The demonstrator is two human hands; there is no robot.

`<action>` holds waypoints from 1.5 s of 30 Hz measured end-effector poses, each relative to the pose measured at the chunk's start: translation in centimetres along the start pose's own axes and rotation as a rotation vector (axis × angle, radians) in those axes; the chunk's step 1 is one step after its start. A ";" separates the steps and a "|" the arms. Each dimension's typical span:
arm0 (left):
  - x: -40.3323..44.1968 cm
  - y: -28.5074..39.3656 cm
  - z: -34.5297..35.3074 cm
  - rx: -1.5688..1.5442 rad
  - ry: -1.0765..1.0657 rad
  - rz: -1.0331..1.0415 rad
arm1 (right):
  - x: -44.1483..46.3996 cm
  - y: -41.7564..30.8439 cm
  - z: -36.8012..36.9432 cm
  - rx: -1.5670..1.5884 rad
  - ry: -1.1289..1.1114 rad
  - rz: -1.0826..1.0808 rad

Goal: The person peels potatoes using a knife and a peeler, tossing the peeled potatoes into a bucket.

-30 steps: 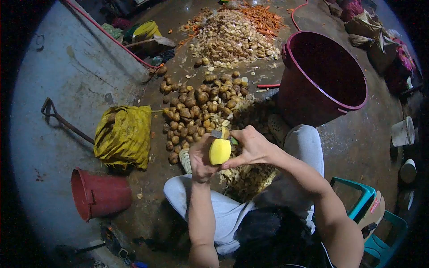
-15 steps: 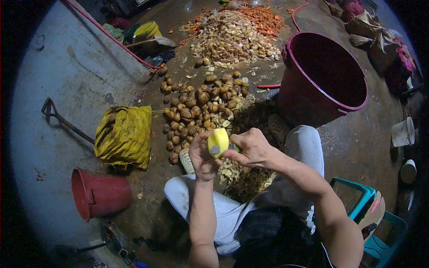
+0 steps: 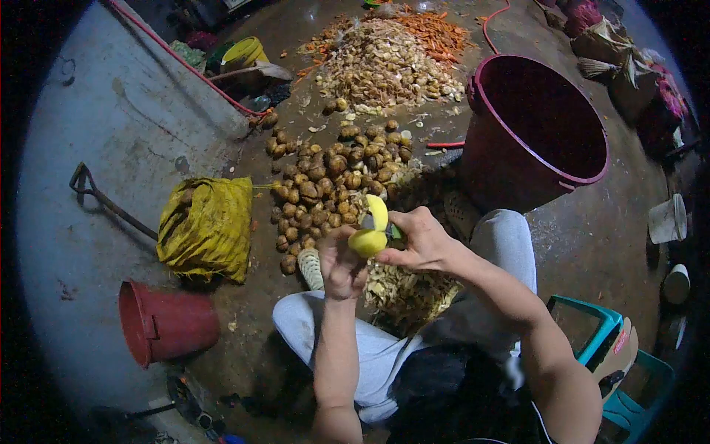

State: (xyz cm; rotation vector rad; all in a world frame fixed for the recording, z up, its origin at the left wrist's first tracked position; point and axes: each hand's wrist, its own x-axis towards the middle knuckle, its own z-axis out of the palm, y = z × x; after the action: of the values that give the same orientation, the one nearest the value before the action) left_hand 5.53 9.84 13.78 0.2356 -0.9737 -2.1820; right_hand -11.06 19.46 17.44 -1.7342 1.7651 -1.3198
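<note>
Raised over my lap, my left hand point(image 3: 342, 260) is curled around a peeled, yellow-fleshed potato point(image 3: 367, 243). The potato shows as two yellow parts with a grey blade between them. My right hand point(image 3: 421, 240) grips a green-handled knife point(image 3: 396, 232) from the right, its thumb close to the potato. Much of the handle is hidden by my fingers. Just beyond my hands, a heap of brown unpeeled potatoes point(image 3: 318, 174) lies on the floor. Pale peelings point(image 3: 407, 292) are piled below my hands, between my legs.
A large maroon tub point(image 3: 503, 148) stands at the right, near my knee. At the left are a yellow sack point(image 3: 203, 229) and a red bucket point(image 3: 166, 325). A peelings heap point(image 3: 384, 63) and orange scraps point(image 3: 440, 37) lie farther off. A teal stool point(image 3: 599, 325) is at lower right.
The potato has turned and now appears as two parts around the blade, where it looked like one piece before. Both hands have stayed in nearly the same place.
</note>
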 end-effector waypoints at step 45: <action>0.5 -0.4 0.4 -0.226 -0.029 -0.308 | 0.5 0.2 -0.1 -0.247 0.029 0.016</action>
State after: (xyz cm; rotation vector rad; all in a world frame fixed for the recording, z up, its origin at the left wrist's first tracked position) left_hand 4.81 9.94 13.83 0.2603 -0.7350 -2.5604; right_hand -11.36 18.95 17.47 -1.8293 2.0266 -1.1662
